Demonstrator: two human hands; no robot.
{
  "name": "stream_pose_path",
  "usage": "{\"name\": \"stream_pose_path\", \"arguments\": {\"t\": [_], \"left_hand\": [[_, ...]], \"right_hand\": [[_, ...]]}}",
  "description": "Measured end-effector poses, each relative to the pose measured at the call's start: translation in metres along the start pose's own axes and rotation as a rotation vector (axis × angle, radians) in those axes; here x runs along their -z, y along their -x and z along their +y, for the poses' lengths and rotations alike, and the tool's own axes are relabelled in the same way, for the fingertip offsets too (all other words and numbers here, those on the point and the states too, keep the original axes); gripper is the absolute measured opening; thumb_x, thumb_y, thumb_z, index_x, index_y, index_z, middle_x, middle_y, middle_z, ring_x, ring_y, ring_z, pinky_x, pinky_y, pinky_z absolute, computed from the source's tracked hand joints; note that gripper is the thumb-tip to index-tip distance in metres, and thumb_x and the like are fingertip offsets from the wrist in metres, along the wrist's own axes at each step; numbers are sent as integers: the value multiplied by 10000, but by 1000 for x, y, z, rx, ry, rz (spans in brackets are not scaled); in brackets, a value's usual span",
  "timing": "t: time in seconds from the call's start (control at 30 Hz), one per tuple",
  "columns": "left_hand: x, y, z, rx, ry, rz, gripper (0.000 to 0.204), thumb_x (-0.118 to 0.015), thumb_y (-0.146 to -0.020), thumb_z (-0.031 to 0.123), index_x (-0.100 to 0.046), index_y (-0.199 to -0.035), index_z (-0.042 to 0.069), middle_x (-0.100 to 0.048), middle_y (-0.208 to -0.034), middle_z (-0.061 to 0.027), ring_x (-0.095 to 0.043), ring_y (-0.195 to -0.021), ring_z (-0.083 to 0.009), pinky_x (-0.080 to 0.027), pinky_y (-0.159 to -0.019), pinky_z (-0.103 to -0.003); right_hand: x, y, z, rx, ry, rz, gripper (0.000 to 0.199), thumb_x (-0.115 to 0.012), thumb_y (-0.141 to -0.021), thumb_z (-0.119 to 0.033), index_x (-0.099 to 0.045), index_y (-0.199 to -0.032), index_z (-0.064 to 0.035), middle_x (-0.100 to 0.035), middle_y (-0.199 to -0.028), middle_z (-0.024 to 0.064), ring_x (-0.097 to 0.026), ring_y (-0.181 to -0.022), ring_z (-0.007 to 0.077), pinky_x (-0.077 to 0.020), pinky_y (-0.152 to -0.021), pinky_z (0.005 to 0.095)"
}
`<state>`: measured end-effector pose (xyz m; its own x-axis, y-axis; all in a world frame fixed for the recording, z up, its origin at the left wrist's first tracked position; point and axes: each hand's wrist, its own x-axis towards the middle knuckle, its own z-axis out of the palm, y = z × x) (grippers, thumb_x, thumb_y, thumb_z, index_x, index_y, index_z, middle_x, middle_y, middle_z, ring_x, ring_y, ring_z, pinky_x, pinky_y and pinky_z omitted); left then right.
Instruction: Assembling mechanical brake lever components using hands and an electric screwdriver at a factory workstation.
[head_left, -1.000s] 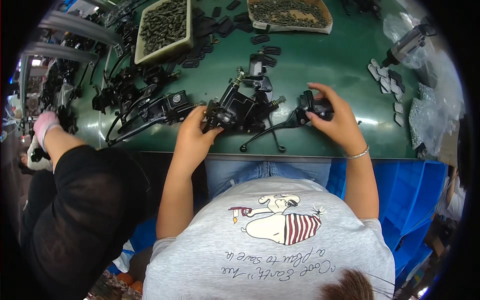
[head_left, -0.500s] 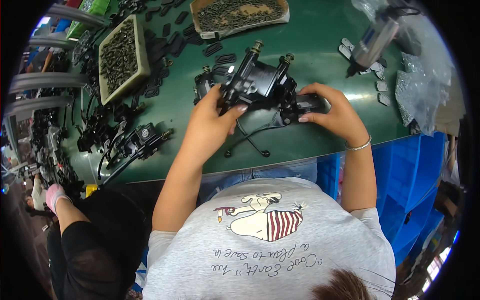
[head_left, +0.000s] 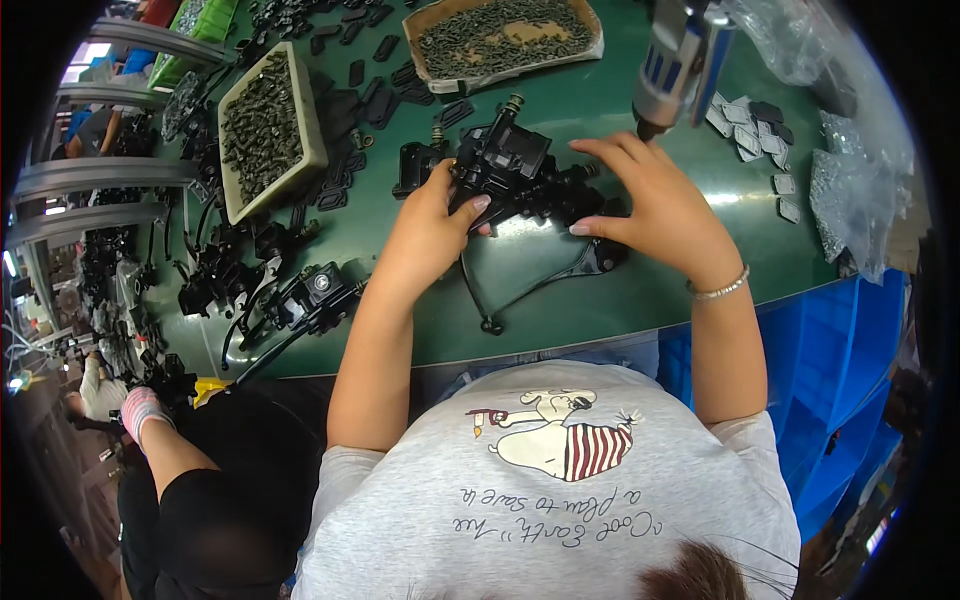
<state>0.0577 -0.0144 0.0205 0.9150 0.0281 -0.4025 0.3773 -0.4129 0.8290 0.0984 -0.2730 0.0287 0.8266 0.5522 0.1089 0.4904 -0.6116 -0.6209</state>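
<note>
We are clenching our left grip [head_left: 432, 222] and right grip [head_left: 655, 205] around the black lever assembly [head_left: 520, 180] between them over the green bench [head_left: 560, 300], and should be keeping it level beneath the hanging screwdriver [head_left: 675, 60].

The black brake-lever assembly [head_left: 520, 180] looks like matt cast metal with a thin, smooth lever. The green bench [head_left: 560, 290] is smooth and slightly glossy. At two o'clock, clear plastic bags [head_left: 850, 190] glisten beside a shiny metal-bodied screwdriver [head_left: 675, 60].
</note>
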Motion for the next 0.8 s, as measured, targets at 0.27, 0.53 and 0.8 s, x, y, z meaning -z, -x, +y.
{"name": "stream_pose_path", "arguments": {"t": [0.27, 0.53, 0.8], "left_hand": [[26, 14, -1, 112, -125, -23, 377, -642, -930, 152, -516, -1236, -31, -679, -773, -112, -656, -643, -192, -485, -584, -335], [20, 17, -16, -138, -402, 160, 361, -678, -864, 119, -572, -1206, 76, -671, -769, -156, -673, -715, -303, -504, -633, -399], [-8, 10, -9, -318, -484, 269, 415, -686, -795, 71, -607, -1193, 158, -657, -770, -146, -657, -755, -338, -495, -663, -441]], "right_hand": [[-2, -42, 11, 12, -151, -368, 372, -709, -860, -161, -632, -1208, -54, -664, -1136, 153, -632, -1010, 312, -495, -894, 367], [25, -43, 12, -69, -288, -309, 240, -653, -894, -91, -673, -1122, -19, -684, -1103, 124, -653, -975, 282, -505, -878, 352], [22, -39, 14, 91, -379, -393, 329, -726, -779, -40, -671, -1102, -17, -661, -1084, 97, -615, -1059, 254, -477, -925, 340]]}}
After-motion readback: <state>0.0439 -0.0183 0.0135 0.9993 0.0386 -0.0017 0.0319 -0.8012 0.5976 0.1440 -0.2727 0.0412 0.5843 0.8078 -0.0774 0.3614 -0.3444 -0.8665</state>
